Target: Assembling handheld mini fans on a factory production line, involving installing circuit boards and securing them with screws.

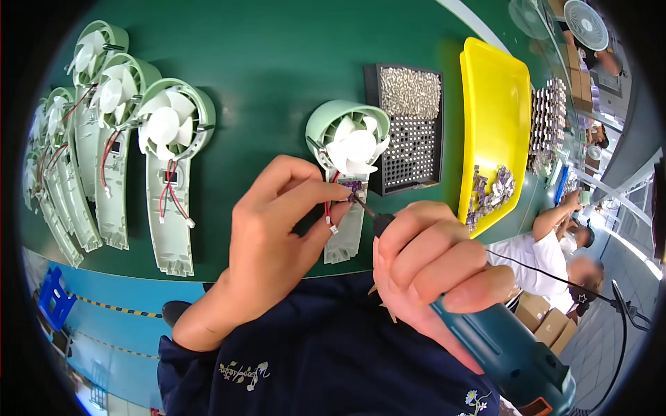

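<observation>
A green fan housing [345,236] with white blades lies in front of me, its two-wire lead and white plug hanging beside the handle. My left hand [274,222] pinches a small purple circuit board [354,186] against that housing between thumb and fingertips. Wrapped in my right hand [437,263] is a dark teal electric screwdriver [503,350]. Its thin bit reaches the purple board, close to my left fingertips. Whether a screw sits under the tip is too small to tell.
Just beyond my right hand stands a black screw tray [404,187] with rows of screws. A yellow bin [494,90] holds several purple boards. More fan housings [170,229] lie in a row at the left. People [548,256] sit along the table at the right.
</observation>
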{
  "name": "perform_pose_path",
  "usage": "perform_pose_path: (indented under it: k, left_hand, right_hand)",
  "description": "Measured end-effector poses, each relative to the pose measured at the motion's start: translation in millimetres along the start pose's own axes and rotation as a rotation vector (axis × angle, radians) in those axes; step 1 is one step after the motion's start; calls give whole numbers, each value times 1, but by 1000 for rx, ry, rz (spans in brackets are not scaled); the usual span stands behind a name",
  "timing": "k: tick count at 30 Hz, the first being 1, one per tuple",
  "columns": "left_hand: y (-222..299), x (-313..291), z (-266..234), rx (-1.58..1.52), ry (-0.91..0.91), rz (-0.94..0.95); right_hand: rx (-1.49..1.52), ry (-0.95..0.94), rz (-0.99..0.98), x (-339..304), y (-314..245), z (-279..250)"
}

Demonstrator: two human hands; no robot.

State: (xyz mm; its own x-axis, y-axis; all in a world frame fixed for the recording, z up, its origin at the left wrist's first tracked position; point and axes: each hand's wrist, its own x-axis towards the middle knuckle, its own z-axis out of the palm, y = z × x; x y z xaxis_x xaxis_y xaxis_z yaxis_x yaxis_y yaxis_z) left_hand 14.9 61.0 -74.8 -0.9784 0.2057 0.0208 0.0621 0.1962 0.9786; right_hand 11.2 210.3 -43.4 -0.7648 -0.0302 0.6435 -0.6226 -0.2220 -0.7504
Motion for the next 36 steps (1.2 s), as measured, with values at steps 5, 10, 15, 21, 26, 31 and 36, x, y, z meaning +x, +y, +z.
perform_pose_path:
  k: [5, 10, 15, 21, 26, 31, 36]
  left_hand:
    - [10, -1, 12, -32, 31, -28]
    - [0, -3, 7, -81, 78, -70]
    - [-3, 40, -5, -113, 277, -168]
    - [-3, 101, -1, -83, 341, -94]
    - [-6, 141, 3, -78, 283, -103]
    - [-11, 180, 1, -36, 153, -127]
    - [-1, 208, 4, -76, -17, -182]
  right_hand:
    - [12, 0, -60, -4, -6, -2]
    - [456, 326, 116, 3, -7, -13]
    - [433, 375, -79, -5, -58, -61]
    - [166, 418, 4, -10, -99, -136]
    - [-365, 538, 542, -25, -111, -196]
    - [-877, 268, 832, -27, -94, -213]
    - [-1184, 195, 955, -30, -93, -205]
